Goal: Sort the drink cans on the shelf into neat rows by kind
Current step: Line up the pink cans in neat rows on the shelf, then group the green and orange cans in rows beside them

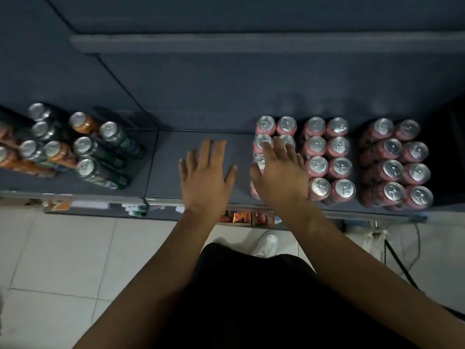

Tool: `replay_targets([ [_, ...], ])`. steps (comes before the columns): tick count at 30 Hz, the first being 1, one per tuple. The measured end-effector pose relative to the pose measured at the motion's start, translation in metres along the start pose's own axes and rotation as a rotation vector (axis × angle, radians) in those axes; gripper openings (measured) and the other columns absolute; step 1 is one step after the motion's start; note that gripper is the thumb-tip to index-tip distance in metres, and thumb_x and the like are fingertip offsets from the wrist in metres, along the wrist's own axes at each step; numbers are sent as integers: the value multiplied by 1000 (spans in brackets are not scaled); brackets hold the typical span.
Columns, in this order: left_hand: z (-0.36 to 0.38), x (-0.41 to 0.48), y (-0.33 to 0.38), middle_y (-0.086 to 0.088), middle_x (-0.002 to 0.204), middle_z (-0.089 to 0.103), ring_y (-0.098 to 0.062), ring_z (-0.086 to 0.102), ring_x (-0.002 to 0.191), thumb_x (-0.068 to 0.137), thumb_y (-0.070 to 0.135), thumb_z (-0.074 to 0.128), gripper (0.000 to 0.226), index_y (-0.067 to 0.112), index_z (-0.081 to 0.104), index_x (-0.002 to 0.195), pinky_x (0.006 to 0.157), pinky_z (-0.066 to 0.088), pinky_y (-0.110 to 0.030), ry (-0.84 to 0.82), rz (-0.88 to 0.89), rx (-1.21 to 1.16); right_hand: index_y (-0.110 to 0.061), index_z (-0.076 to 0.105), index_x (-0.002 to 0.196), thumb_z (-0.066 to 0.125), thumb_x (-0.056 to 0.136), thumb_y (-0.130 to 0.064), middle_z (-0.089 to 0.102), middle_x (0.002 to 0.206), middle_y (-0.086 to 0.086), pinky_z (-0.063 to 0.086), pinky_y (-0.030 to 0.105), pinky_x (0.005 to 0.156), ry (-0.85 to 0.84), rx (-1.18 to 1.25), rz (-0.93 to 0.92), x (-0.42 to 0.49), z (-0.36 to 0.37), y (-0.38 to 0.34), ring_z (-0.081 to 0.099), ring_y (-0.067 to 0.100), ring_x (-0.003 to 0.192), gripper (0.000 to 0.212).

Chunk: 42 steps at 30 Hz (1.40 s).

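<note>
- Pink cans point(317, 164): upright on the shelf point(171, 157), in three blocks, each two columns by four rows, running from 1 to 3 o'clock of frame centre.
- Right hand point(279, 176): its fingers point(266, 152) are straight and spread, lying across the lids of the block nearest centre. One fingertip touches a second-row lid. Nothing is gripped, and part of that block is hidden under the palm.
- Left hand point(207, 177): its fingers point(206, 152) are straight and fanned, palm down over the bare grey shelf at 9 o'clock of the right hand. It holds nothing; contact with the shelf cannot be told.
- Mixed cans point(83, 144): orange, dark green and black, upright in a loose cluster at 9 o'clock, well apart from the pink blocks.
- Shelf backing: dark grey panel at 12 o'clock.
- Snack packets point(241, 216): on a lower shelf, just below the front edge.
- Floor point(63, 248): pale tiles at 7 o'clock, with a white shoe point(266, 244) at 6 o'clock and dark cables point(402, 263) at 4 o'clock.
</note>
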State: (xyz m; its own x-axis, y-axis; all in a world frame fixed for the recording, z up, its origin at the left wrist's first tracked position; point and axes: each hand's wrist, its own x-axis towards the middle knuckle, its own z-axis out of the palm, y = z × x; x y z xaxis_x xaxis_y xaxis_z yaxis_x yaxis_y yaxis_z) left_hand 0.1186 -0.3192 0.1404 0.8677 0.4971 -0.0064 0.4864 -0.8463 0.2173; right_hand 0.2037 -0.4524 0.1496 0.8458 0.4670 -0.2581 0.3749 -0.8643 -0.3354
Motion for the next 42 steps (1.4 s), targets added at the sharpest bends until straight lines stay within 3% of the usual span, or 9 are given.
replay_targets([
  [15, -68, -101, -163, -5, 167, 17, -41, 17, 151, 101, 56, 45, 63, 28, 28, 155, 122, 17, -58, -22, -263, 74, -23, 24, 158, 39, 104, -45, 20, 167, 7, 22, 53, 123, -21, -170, -250, -72, 47, -181, 17, 35, 154, 61],
  [25, -89, -178, -272, -4, 162, 28, -40, 26, 147, 98, 56, 50, 66, 25, 31, 153, 119, 24, -54, 8, -409, 83, -21, 22, 160, 40, 105, -45, 18, 169, 6, 24, 51, 122, -86, -204, -384, -121, 105, -299, 18, 33, 154, 63],
  [33, -88, -167, -312, -5, 159, 33, -39, 29, 144, 96, 56, 54, 67, 24, 34, 151, 117, 28, -55, 26, -475, 64, -21, 28, 158, 42, 102, -44, 26, 166, 7, 32, 51, 116, -110, -196, -372, -91, 126, -327, 27, 34, 150, 62],
  [42, -74, -87, -339, -5, 160, 32, -39, 27, 146, 97, 55, 53, 68, 24, 30, 153, 118, 27, -53, -29, -459, 68, -18, 38, 151, 48, 99, -41, 43, 152, 5, 42, 45, 101, -101, -144, -344, -2, 135, -340, 43, 31, 135, 57],
])
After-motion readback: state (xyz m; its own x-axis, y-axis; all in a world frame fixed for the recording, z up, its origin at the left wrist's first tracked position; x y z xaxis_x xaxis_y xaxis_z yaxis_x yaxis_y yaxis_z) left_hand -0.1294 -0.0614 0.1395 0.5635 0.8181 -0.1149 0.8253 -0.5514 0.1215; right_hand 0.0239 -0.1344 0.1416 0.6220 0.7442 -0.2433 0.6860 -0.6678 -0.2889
